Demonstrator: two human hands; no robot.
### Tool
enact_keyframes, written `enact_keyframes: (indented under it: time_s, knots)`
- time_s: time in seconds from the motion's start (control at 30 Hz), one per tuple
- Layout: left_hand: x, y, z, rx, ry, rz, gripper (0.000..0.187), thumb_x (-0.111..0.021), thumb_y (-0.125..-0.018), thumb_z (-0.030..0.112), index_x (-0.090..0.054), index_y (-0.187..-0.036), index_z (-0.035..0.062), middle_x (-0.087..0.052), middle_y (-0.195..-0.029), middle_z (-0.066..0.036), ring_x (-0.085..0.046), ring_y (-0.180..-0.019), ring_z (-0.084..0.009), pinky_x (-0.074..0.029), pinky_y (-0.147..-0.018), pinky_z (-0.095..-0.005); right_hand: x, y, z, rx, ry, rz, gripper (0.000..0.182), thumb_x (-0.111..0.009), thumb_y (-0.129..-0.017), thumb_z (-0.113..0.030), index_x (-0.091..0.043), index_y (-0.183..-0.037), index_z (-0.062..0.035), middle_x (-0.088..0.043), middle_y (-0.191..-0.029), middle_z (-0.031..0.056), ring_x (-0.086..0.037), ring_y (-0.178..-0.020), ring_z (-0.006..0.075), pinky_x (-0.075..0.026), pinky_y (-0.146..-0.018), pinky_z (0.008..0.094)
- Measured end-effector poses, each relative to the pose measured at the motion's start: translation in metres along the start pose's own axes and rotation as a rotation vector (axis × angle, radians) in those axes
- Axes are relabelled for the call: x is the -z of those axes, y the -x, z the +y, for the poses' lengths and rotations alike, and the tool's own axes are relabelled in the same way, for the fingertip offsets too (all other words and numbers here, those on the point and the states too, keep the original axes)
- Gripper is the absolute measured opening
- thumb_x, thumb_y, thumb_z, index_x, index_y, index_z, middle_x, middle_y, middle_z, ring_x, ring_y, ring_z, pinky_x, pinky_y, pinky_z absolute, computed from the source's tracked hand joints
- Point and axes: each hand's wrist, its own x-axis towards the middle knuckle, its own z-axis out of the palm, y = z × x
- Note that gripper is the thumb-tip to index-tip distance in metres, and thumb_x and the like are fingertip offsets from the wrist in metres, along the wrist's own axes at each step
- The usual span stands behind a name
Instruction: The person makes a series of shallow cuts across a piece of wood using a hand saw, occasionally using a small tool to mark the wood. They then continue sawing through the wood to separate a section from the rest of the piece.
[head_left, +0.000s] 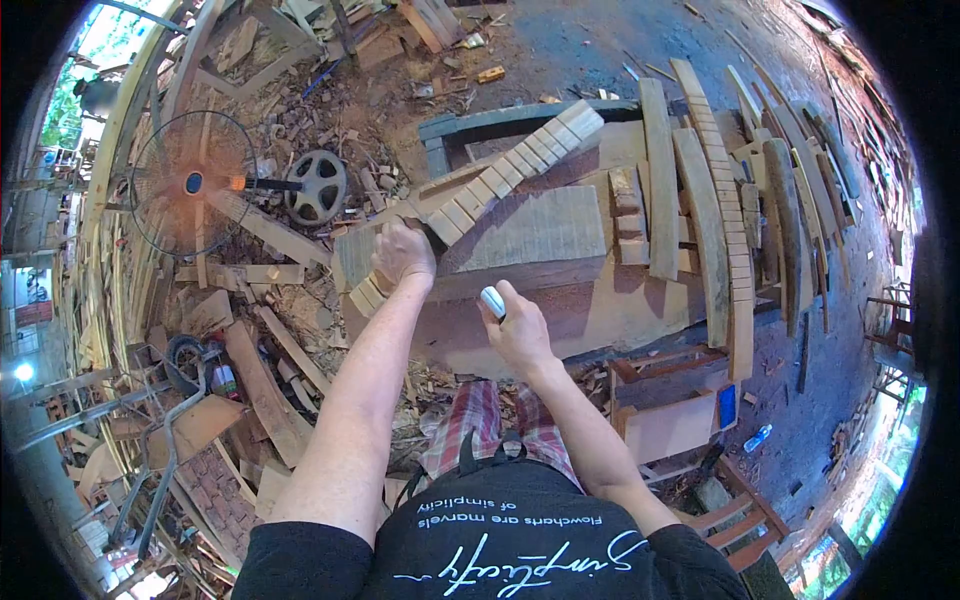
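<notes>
A long pale wooden piece [518, 165] with evenly spaced lines or cuts across it lies diagonally over a thick wooden block [535, 235]. My left hand [403, 252] is closed over the lower left part of this marked piece. Beside its fingers shows a dark object [432, 238], partly covered, whose kind I cannot make out. Nearer my body, my right hand [521, 330] is closed around a small whitish object with a rounded end [492, 301]. It is held above the brown work surface [465, 345], apart from the marked piece.
A caged fan [193, 183] and a spoked wheel [316, 187] stand at the left. Curved planks, one with similar cross lines [735, 240], lie at the right. A wooden frame [670, 425] and a plastic bottle [758, 438] are at lower right. Scraps litter the ground.
</notes>
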Motion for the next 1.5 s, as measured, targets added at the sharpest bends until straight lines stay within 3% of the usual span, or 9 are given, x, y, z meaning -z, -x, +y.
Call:
enact_keyframes:
  time_s: [0.3, 0.47, 0.6, 0.67, 1.0, 1.17, 1.37, 1.47, 1.5]
  knots:
    - [0.002, 0.005, 0.003, 0.027, 0.031, 0.006, 0.026, -0.047, -0.086, 0.024, -0.068, -0.088, 0.0097, -0.067, -0.097, -0.011, -0.062, -0.094, -0.0282, -0.045, -0.077, -0.0465, 0.054, 0.091, 0.014, -0.099, 0.074, -0.121, 0.022, -0.061, -0.084, -0.016, -0.053, -0.102, -0.0076, -0.061, -0.081, 0.0208, -0.061, -0.079, 0.0402, -0.046, -0.066, 0.0495]
    - [-0.003, -0.001, 0.0, 0.022, 0.036, 0.0, 0.026, -0.048, -0.087, 0.026, -0.068, -0.088, 0.009, -0.068, -0.096, -0.011, -0.062, -0.094, -0.0293, -0.045, -0.077, -0.0465, -0.003, 0.0, 0.0, 0.029, -0.022, 0.01, 0.02, -0.062, -0.085, -0.017, -0.049, -0.094, -0.0045, -0.058, -0.077, 0.0227, -0.057, -0.075, 0.0447, -0.044, -0.062, 0.0493]
    - [-0.003, -0.002, 0.001, 0.041, 0.049, 0.01, 0.026, -0.049, -0.086, 0.027, -0.068, -0.088, 0.0094, -0.068, -0.095, -0.011, -0.062, -0.094, -0.0292, -0.044, -0.077, -0.0471, 0.024, 0.05, 0.01, 0.069, -0.008, 0.04, 0.02, -0.062, -0.087, -0.018, -0.048, -0.088, -0.0037, -0.055, -0.071, 0.0213, -0.056, -0.071, 0.0447, -0.042, -0.058, 0.0482]
    - [0.005, -0.001, 0.006, 0.037, 0.056, 0.002, 0.026, -0.048, -0.086, 0.026, -0.068, -0.088, 0.0092, -0.068, -0.095, -0.011, -0.062, -0.094, -0.0293, -0.044, -0.077, -0.0469, 0.056, 0.094, 0.014, -0.077, 0.062, -0.12, 0.025, -0.063, -0.083, -0.017, -0.052, -0.103, -0.0087, -0.061, -0.085, 0.0203, -0.06, -0.082, 0.0405, -0.047, -0.068, 0.049]
    - [-0.001, -0.002, -0.001, 0.011, 0.051, 0.009, 0.026, -0.049, -0.086, 0.026, -0.068, -0.088, 0.0087, -0.068, -0.094, -0.012, -0.062, -0.094, -0.0305, -0.045, -0.076, -0.047, 0.0, 0.011, -0.007, 0.055, -0.013, 0.062, 0.017, -0.06, -0.088, -0.016, -0.048, -0.088, -0.0032, -0.058, -0.075, 0.0233, -0.057, -0.075, 0.0452, -0.044, -0.061, 0.0488]
    - [0.006, 0.0, 0.005, 0.038, 0.079, -0.018, 0.026, -0.049, -0.086, 0.026, -0.068, -0.088, 0.0082, -0.068, -0.095, -0.011, -0.062, -0.096, -0.0304, -0.044, -0.078, -0.047, 0.045, 0.089, 0.01, -0.08, 0.073, -0.103, 0.02, -0.062, -0.085, -0.018, -0.051, -0.098, -0.0064, -0.06, -0.079, 0.021, -0.06, -0.077, 0.0414, -0.047, -0.064, 0.0486]
    - [-0.003, 0.001, -0.001, 0.005, 0.108, -0.023, 0.032, -0.044, -0.087, 0.03, -0.066, -0.095, 0.0082, -0.066, -0.101, -0.015, -0.06, -0.099, -0.0338, -0.044, -0.082, -0.0499, -0.012, -0.013, -0.01, -0.023, 0.004, 0.013, 0.022, -0.062, -0.088, -0.021, -0.05, -0.091, -0.0028, -0.059, -0.084, 0.0263, -0.055, -0.082, 0.0473, -0.043, -0.063, 0.049]
    - [0.021, 0.007, 0.006, 0.149, 0.216, -0.13, 0.041, -0.04, -0.09, 0.036, -0.066, -0.1, 0.0055, -0.062, -0.106, -0.023, -0.058, -0.1, -0.0403, -0.043, -0.087, -0.0518, 0.007, 0.023, -0.012, 0.028, -0.101, 0.089, 0.025, -0.064, -0.086, -0.021, -0.055, -0.103, -0.0052, -0.061, -0.084, 0.0229, -0.061, -0.081, 0.0428, -0.047, -0.065, 0.0455]
    - [-0.002, 0.001, -0.003, 0.025, 0.133, -0.073, 0.042, -0.04, -0.09, 0.037, -0.067, -0.098, 0.0054, -0.063, -0.104, -0.023, -0.059, -0.1, -0.039, -0.043, -0.087, -0.0521, 0.012, 0.049, 0.002, -0.049, -0.002, 0.114, 0.026, -0.064, -0.083, -0.014, -0.057, -0.107, -0.0098, -0.063, -0.093, 0.0201, -0.061, -0.09, 0.0399, -0.05, -0.072, 0.042]
